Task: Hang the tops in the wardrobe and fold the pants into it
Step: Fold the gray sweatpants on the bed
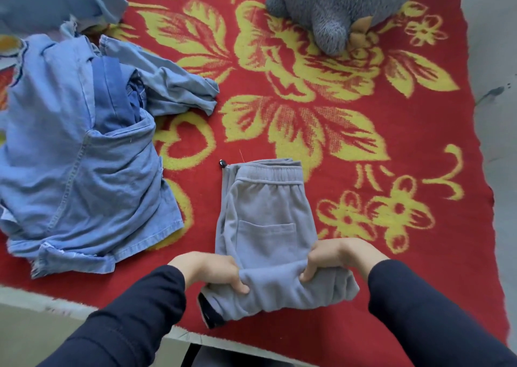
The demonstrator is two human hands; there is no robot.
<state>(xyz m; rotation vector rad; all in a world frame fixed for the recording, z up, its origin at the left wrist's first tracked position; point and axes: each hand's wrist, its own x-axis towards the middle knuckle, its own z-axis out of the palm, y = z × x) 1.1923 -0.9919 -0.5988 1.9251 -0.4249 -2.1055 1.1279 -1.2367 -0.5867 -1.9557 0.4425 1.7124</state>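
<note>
Head view, pants (265,215): long axis runs away from near edge of bed (405,288), waistband far.
Left hand (208,268): pinches near fold.
Right hand (333,257): pinches same fold.

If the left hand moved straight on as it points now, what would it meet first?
The left hand grips the grey pants, so those first; past the fold, probably the right hand.

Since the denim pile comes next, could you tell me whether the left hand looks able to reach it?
Probably yes, once freed: the left hand grips the grey pants, but the denim pile lies uncovered beside it, nothing between.
</note>
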